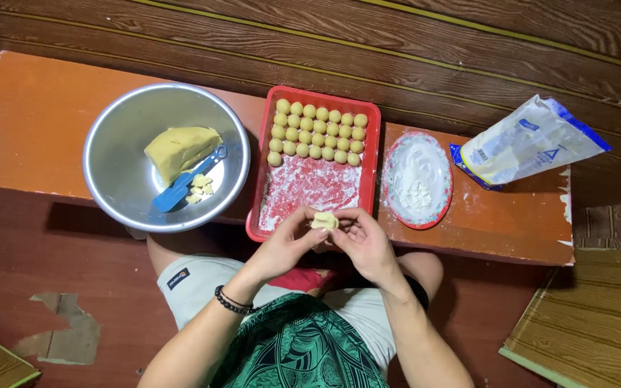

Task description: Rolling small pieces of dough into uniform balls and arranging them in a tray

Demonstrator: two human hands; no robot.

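A small piece of yellow dough (324,220) is pinched between the fingers of my left hand (289,243) and my right hand (363,241), just in front of the near edge of a red tray (373,154). The tray's floor is dusted with flour. Several rows of small yellow dough balls (318,132) fill its far half. A black bead bracelet (232,302) circles my left wrist.
A metal bowl (116,179) on the left holds a large dough lump (180,151), small cut bits and a blue spatula (181,188). Right of the tray stand a red-rimmed plate of flour (417,179) and a flour bag (530,141). All rest on an orange low bench (30,122).
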